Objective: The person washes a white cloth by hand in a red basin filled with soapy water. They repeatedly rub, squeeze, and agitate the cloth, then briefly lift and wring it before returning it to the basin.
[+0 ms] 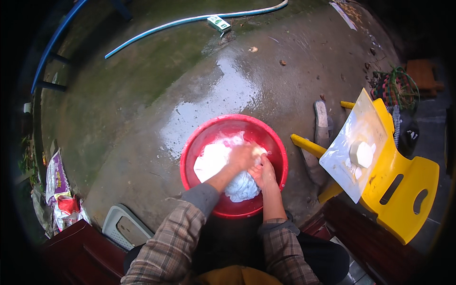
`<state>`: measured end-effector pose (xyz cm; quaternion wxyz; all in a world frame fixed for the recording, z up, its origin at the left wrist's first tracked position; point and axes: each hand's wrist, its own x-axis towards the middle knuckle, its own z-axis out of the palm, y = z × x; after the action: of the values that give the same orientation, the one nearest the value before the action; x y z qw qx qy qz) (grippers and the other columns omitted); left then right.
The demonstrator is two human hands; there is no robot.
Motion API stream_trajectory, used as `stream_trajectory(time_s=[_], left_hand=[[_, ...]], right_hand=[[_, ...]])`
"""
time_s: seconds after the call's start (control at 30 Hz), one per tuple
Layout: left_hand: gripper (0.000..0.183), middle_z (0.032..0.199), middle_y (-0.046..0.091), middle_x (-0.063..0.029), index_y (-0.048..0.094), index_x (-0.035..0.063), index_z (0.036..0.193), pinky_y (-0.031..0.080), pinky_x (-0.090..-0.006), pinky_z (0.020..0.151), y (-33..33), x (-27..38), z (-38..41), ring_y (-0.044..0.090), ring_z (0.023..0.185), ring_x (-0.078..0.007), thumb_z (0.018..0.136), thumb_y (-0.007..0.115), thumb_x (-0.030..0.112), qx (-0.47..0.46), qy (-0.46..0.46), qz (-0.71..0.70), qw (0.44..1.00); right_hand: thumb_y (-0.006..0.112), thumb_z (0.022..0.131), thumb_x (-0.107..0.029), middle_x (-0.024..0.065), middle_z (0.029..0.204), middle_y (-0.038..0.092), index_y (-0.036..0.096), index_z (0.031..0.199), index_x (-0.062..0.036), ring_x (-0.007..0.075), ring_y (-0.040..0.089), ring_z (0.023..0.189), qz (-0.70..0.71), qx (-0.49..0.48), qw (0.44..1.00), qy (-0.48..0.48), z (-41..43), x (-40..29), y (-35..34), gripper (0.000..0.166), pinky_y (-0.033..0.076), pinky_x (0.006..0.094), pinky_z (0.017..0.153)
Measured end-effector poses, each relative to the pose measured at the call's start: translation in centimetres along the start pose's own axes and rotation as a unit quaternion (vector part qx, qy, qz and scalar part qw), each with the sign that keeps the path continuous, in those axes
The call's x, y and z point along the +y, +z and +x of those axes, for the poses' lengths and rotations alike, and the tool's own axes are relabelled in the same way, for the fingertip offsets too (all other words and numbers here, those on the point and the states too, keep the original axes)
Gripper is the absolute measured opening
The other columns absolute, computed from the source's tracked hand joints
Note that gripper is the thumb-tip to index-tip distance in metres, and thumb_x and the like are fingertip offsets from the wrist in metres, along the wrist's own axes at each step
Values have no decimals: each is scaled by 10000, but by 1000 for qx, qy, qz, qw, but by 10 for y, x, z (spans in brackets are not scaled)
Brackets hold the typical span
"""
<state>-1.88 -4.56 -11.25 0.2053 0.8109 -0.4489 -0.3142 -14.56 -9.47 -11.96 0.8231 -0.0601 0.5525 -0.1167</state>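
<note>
A red plastic basin [233, 120] stands on the wet ground before me, holding white cloth [213, 162], a light blue bunched cloth [242, 187] and some suds. Over the cloth, near the basin's middle, is my left hand [243, 155], blurred. My right hand [263, 172] is beside it at the right, its palm turned up and fingers bent, close to the blue cloth. A pale yellowish patch lies between the hands; whether it is soap or cloth I cannot tell. The blur hides what the fingers of either hand grip.
At the right, a yellow plastic chair [408, 185] bears a clear sheet with a white block [361, 154] on it. Sandals [321, 119] lie beside the chair. A hose [160, 29] and a small green-and-white box [218, 23] lie farther off. Printed bags [57, 177] are at the left.
</note>
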Motion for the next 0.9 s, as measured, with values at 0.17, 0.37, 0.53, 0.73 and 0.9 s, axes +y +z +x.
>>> stream_trajectory(time_s=[0.17, 0.37, 0.53, 0.73, 0.9], left_hand=[[348, 965, 694, -153, 694, 160, 1007, 522, -458, 791, -6, 79, -32, 667, 870, -353, 841, 589, 446, -28, 39, -90, 995], [337, 906, 695, -150, 694, 117, 969, 534, -462, 711, -26, 49, -6, 674, 811, -350, 852, 595, 417, 93, -102, -137, 981], [253, 1053, 682, -158, 686, 103, 1016, 538, -433, 736, 13, 74, -58, 674, 900, -330, 914, 546, 288, 135, 187, -2, 973], [405, 845, 703, -169, 688, 79, 864, 504, -524, 726, -61, -12, 32, 682, 807, -361, 950, 486, 419, 78, -101, -11, 992], [347, 946, 674, -191, 668, 87, 959, 506, -488, 784, 7, 15, 6, 657, 907, -361, 885, 556, 407, 43, -13, -57, 997]], right_hand=[[489, 995, -393, 81, 1024, 642, 595, 1116, -55, 211, 645, 902, 87, -261, 955, -115, 36, -3, -53, 374, 552, 376, 799], [562, 963, -374, 90, 956, 650, 607, 1120, 8, 180, 652, 831, -186, 41, 929, -317, 31, 30, 5, 416, 537, 308, 692], [540, 962, -478, 78, 985, 637, 615, 1083, -1, 145, 621, 895, -33, -45, 985, -166, 26, 8, -31, 498, 518, 323, 738], [494, 1001, -381, 113, 1049, 653, 579, 1166, -30, 230, 670, 941, -62, 47, 987, -143, -27, -11, 18, 397, 560, 368, 823], [441, 995, -439, 130, 1045, 646, 557, 1217, -70, 289, 645, 1007, 19, 4, 999, -34, 1, -3, 2, 446, 524, 381, 906]])
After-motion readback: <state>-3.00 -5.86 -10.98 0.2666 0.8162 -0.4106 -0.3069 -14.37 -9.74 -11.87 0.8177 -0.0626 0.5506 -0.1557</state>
